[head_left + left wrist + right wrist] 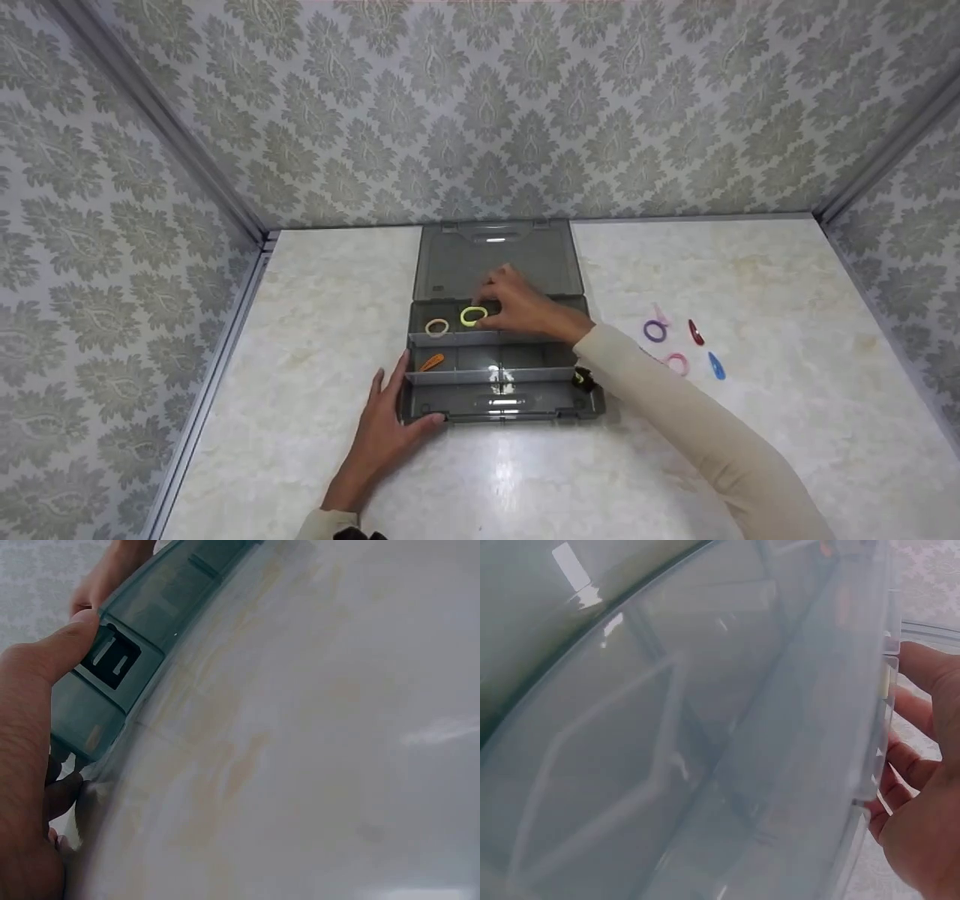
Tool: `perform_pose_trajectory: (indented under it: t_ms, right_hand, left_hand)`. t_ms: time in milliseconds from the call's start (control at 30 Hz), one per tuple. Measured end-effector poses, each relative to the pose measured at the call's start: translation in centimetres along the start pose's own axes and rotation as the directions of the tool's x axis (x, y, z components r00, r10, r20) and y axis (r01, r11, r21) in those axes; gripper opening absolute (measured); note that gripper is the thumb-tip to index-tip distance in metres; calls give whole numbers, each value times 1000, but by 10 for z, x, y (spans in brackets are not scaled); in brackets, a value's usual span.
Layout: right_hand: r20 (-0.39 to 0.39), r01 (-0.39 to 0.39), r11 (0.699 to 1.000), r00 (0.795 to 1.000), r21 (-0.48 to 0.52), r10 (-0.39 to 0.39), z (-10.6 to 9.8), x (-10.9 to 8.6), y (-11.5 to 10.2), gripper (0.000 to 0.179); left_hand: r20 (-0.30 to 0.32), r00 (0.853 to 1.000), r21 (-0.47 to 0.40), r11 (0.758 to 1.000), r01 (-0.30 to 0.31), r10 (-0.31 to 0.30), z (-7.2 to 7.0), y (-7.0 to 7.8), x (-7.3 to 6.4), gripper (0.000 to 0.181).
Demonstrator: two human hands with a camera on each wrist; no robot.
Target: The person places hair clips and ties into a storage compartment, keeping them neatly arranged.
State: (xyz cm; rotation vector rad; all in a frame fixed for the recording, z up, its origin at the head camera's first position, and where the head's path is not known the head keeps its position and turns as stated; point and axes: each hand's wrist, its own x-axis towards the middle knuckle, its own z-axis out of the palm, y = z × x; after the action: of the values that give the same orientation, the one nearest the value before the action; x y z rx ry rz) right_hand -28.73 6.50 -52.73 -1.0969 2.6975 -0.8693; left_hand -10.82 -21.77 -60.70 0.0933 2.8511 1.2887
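A dark see-through organizer box [454,401] lies on the table with its lid [450,262] folded back. My left hand [386,435] grips the box's front left corner; in the left wrist view the thumb [71,645] rests beside the front latch [111,656]. Over the back row, my right hand [517,304] pinches the right side of a yellow-green hair tie [464,317]. A pale peach hair tie [427,328] sits left of it in that row. An orange snap clip [432,363] lies in the middle row. The right wrist view shows mostly blurred clear plastic beside the fingers.
Right of the box lie a purple hair tie [646,333], a pink clip [660,313], a pink hair tie [685,363], a red snap clip [696,332] and a blue snap clip [716,366]. A black item [583,379] is at the box's right side, partly behind the sleeve. Patterned walls enclose the table.
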Motion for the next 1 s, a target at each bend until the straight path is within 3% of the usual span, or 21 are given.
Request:
perform_pose_trajectory:
  t_ms: [333, 800, 1000]
  right_hand:
    - [45, 50, 998, 998, -25, -49, 10, 7, -3, 37]
    - [65, 38, 994, 997, -98, -32, 16, 12, -2, 36]
    - [78, 72, 995, 995, -73, -67, 19, 10, -2, 36]
  left_hand:
    - [2, 1000, -15, 1000, 7, -7, 1, -1, 1, 114]
    - [12, 1000, -21, 1000, 11, -11, 0, 2, 2, 115]
    - [10, 1000, -3, 1000, 14, -14, 1, 1, 0, 115]
